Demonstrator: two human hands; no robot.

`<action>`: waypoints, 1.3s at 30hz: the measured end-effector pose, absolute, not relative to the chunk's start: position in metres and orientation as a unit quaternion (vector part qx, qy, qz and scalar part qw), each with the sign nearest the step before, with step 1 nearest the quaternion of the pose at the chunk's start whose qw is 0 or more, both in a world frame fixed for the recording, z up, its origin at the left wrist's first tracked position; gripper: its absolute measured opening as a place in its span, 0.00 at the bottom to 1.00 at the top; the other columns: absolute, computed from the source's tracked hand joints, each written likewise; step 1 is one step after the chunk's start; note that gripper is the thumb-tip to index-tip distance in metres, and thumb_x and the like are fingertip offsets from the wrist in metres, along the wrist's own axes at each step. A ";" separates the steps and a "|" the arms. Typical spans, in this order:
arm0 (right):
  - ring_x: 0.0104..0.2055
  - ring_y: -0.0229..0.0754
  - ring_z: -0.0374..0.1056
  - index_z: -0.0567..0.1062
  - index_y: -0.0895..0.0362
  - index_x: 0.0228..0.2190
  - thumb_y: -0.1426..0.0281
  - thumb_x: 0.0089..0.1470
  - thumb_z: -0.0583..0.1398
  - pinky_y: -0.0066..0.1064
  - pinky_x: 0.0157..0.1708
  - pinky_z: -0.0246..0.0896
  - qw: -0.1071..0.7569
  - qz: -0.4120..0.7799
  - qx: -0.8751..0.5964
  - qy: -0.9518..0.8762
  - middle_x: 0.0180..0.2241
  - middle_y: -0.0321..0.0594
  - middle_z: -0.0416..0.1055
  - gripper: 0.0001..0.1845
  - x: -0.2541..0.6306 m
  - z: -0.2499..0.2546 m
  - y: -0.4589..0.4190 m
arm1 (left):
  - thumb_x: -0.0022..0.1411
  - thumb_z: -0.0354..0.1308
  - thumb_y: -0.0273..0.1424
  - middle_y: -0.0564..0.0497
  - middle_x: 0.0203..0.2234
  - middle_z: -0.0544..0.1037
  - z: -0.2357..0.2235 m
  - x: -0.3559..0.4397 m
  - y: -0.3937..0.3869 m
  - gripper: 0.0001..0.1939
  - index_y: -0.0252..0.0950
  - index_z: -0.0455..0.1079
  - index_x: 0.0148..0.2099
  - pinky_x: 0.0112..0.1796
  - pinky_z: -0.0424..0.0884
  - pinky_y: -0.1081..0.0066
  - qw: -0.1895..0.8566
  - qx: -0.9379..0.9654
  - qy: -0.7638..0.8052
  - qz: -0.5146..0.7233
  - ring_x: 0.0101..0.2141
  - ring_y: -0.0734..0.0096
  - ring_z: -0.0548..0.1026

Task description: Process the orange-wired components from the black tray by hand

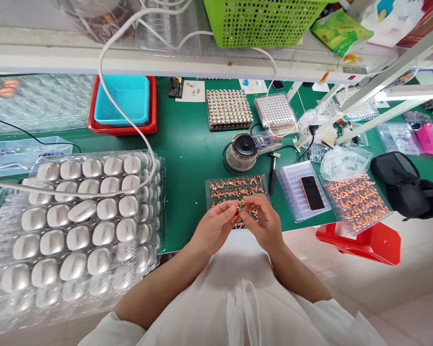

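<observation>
My left hand and my right hand meet in front of my body, fingertips pinched together. Between them is a small orange part, mostly covered by the fingers; it looks like the orange flexible strips below. Under the hands lies a dark tray with rows of orange flexible strips carrying small metal pieces. Just beyond it stands a round tape dispenser with a black top. A small black-handled hammer rests to the right of the tray.
Stacked clear trays of pearly rounded cases fill the left. A phone lies on plastic trays; another tray of orange strips overhangs the edge above a red stool. A white cable hangs from the shelf.
</observation>
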State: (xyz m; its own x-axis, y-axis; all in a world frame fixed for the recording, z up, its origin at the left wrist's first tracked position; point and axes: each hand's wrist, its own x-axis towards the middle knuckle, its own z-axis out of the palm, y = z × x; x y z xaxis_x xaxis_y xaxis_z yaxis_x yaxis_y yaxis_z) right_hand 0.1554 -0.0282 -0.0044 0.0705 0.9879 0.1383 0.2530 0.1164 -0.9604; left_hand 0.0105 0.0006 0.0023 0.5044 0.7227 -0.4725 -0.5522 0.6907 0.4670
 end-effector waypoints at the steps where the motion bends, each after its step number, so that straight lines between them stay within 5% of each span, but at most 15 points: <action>1: 0.37 0.41 0.66 0.70 0.50 0.45 0.71 0.54 0.61 0.37 0.39 0.66 0.489 0.368 -0.548 -0.570 0.39 0.40 0.68 0.15 0.155 -0.004 -0.029 | 0.55 0.64 0.32 0.50 0.32 0.72 0.002 0.010 0.001 0.07 0.33 0.74 0.36 0.38 0.65 0.72 0.862 0.119 0.329 0.368 0.33 0.74 0.69; 13: 0.36 0.40 0.68 0.74 0.51 0.38 0.77 0.53 0.60 0.35 0.37 0.65 0.506 0.268 -0.558 -0.601 0.34 0.38 0.72 0.11 0.148 -0.001 -0.035 | 0.56 0.64 0.31 0.52 0.33 0.73 -0.004 0.013 -0.002 0.06 0.34 0.75 0.36 0.37 0.65 0.75 0.841 0.141 0.345 0.392 0.34 0.77 0.70; 20: 0.33 0.39 0.66 0.73 0.53 0.32 0.70 0.54 0.60 0.32 0.34 0.64 0.484 0.388 -0.568 -0.541 0.31 0.37 0.69 0.02 0.155 -0.011 -0.034 | 0.54 0.65 0.32 0.52 0.28 0.73 -0.008 0.016 -0.003 0.08 0.33 0.72 0.32 0.35 0.65 0.73 0.861 0.130 0.350 0.347 0.32 0.75 0.71; 25: 0.30 0.37 0.66 0.73 0.56 0.32 0.65 0.54 0.59 0.28 0.30 0.61 0.382 0.493 -0.587 -0.517 0.30 0.37 0.71 0.07 0.178 -0.046 -0.023 | 0.52 0.65 0.35 0.51 0.29 0.73 -0.050 0.022 0.002 0.12 0.35 0.68 0.35 0.35 0.68 0.71 0.842 0.182 0.413 0.295 0.31 0.74 0.73; 30: 0.26 0.38 0.65 0.72 0.57 0.27 0.67 0.52 0.55 0.27 0.26 0.58 0.224 0.434 -0.706 -0.513 0.24 0.36 0.71 0.08 0.192 -0.117 -0.016 | 0.57 0.58 0.39 0.46 0.37 0.75 -0.131 0.013 0.011 0.16 0.34 0.67 0.43 0.38 0.68 0.67 0.666 0.381 0.591 0.249 0.38 0.67 0.74; 36: 0.28 0.40 0.66 0.73 0.57 0.21 0.73 0.47 0.59 0.28 0.29 0.55 0.107 0.409 -0.737 -0.528 0.24 0.39 0.72 0.05 0.183 -0.182 -0.026 | 0.53 0.60 0.31 0.49 0.32 0.74 -0.194 -0.008 0.000 0.04 0.36 0.72 0.32 0.41 0.66 0.65 0.533 0.556 0.616 0.165 0.37 0.64 0.72; 39: 0.34 0.42 0.68 0.75 0.57 0.24 0.72 0.50 0.59 0.28 0.33 0.55 0.071 0.393 -0.751 -0.526 0.30 0.42 0.74 0.06 0.177 -0.196 -0.025 | 0.55 0.58 0.31 0.48 0.35 0.74 -0.204 -0.004 -0.004 0.05 0.38 0.74 0.34 0.44 0.64 0.65 0.478 0.645 0.583 0.124 0.41 0.62 0.71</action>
State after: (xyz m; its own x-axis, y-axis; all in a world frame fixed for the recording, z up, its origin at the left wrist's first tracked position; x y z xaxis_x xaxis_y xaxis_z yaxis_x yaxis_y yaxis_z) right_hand 0.1773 -0.0255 -0.1959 0.1391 0.8456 -0.5154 0.7345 -0.4372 -0.5190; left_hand -0.0040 -0.0042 -0.2037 0.2901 0.8708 -0.3968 0.6326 0.1366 0.7623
